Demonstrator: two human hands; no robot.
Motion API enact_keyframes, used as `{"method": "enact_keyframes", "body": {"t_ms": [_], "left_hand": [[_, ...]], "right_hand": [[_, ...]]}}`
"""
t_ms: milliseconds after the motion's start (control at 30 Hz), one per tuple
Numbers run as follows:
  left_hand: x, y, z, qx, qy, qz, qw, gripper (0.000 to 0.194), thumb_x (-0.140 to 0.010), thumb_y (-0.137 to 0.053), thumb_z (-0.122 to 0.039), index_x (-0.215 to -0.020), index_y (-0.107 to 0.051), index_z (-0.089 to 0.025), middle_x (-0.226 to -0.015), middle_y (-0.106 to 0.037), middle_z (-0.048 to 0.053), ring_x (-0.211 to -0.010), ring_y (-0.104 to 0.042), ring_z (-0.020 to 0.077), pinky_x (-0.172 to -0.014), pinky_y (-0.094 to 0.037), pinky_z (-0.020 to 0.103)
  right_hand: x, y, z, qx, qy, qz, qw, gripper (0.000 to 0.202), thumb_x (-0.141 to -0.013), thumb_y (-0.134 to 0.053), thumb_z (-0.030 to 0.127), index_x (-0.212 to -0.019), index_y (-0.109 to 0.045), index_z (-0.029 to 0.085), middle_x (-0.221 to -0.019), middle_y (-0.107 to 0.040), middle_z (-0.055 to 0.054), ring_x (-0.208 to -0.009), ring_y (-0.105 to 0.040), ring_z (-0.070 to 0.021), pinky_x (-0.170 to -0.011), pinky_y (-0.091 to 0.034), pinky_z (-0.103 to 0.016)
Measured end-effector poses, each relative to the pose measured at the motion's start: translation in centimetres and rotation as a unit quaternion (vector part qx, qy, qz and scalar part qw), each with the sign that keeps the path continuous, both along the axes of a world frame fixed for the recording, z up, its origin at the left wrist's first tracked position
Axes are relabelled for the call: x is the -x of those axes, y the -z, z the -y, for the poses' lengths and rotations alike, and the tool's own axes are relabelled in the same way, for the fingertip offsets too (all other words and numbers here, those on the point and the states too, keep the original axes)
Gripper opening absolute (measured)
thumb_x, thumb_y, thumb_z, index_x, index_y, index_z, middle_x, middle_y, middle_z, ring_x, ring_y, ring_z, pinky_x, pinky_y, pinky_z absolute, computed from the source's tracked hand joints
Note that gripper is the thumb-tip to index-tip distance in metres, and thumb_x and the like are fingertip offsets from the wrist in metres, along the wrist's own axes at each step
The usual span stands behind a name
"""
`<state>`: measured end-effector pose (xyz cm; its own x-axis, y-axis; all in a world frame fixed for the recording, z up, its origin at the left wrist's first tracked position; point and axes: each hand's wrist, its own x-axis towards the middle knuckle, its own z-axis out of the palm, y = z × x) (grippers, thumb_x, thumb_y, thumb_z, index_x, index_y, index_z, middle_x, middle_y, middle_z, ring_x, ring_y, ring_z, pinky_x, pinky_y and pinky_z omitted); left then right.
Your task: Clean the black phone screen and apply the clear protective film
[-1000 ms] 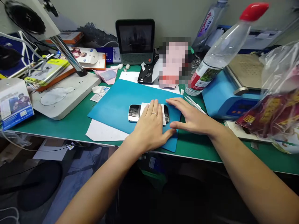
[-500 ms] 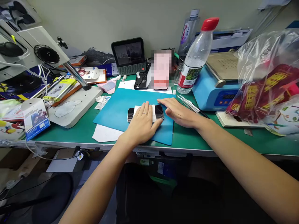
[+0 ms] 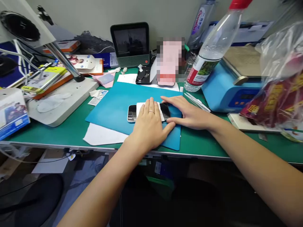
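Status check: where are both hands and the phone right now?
Left hand flat, pressing white cloth on phone. Right hand steadying phone's right end. Phone flat on blue mat. Tweezers beside right hand, apart.

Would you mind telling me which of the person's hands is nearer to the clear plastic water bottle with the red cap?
Right. The right hand lies below the clear water bottle, toward its side of the bench; the left hand is farther left, pressing a white cloth.

left hand [image 3: 149, 126] flat, right hand [image 3: 187, 113] flat

Phone [image 3: 131, 113] mostly under cloth [image 3: 139, 107] (bottle cap [image 3: 239, 3] cropped)
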<state>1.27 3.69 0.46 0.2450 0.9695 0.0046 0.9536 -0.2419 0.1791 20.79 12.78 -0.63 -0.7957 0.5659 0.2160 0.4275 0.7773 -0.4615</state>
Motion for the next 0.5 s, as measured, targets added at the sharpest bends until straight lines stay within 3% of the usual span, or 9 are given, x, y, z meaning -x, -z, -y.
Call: {"method": "enact_keyframes", "body": {"t_ms": [167,267,367,500], "left_hand": [[-0.5,0.0,-1.1,0.006,0.051,0.005,0.999,0.086,-0.103,-0.042,-0.050,-0.162,-0.024,0.011,-0.172,-0.018,0.031,-0.164,-0.014,0.0379,-0.133,-0.017,0.052],[-1.6,0.2,-1.0,-0.014,0.044,0.014,0.999,0.086,-0.100,-0.044,-0.045,-0.162,-0.025,0.012,-0.172,-0.020,0.031,-0.163,-0.016,0.0390,-0.133,-0.019,0.051],[-3.2,0.6,-0.7,-0.034,0.024,0.019,0.999,0.088,-0.096,-0.046,-0.042,-0.160,-0.026,0.014,-0.169,-0.026,0.033,-0.162,-0.021,0.0413,-0.132,-0.022,0.053],[-3.5,1.2,-0.8,-0.056,0.056,0.003,0.997,0.086,-0.094,-0.047,-0.041,-0.158,-0.029,0.014,-0.167,-0.030,0.034,-0.161,-0.025,0.0418,-0.131,-0.025,0.054]], "right_hand": [[-0.3,-0.1,0.1,0.038,-0.007,-0.022,0.999,0.080,-0.097,-0.062,0.056,-0.166,-0.033,0.028,-0.162,-0.051,-0.014,-0.146,-0.047,-0.0363,-0.120,-0.038,-0.065],[-0.3,-0.1,0.4,0.052,0.003,-0.024,0.998,0.081,-0.096,-0.064,0.053,-0.166,-0.033,0.024,-0.162,-0.050,-0.016,-0.149,-0.044,-0.0360,-0.122,-0.037,-0.063],[-0.5,-0.1,0.6,0.050,-0.006,-0.022,0.999,0.081,-0.094,-0.064,0.039,-0.165,-0.033,0.018,-0.158,-0.052,-0.019,-0.146,-0.046,-0.0350,-0.123,-0.035,-0.062],[-0.5,-0.2,0.8,0.059,0.007,-0.017,0.998,0.081,-0.090,-0.064,0.032,-0.164,-0.034,0.017,-0.158,-0.051,-0.019,-0.147,-0.044,-0.0335,-0.124,-0.035,-0.059]]}}
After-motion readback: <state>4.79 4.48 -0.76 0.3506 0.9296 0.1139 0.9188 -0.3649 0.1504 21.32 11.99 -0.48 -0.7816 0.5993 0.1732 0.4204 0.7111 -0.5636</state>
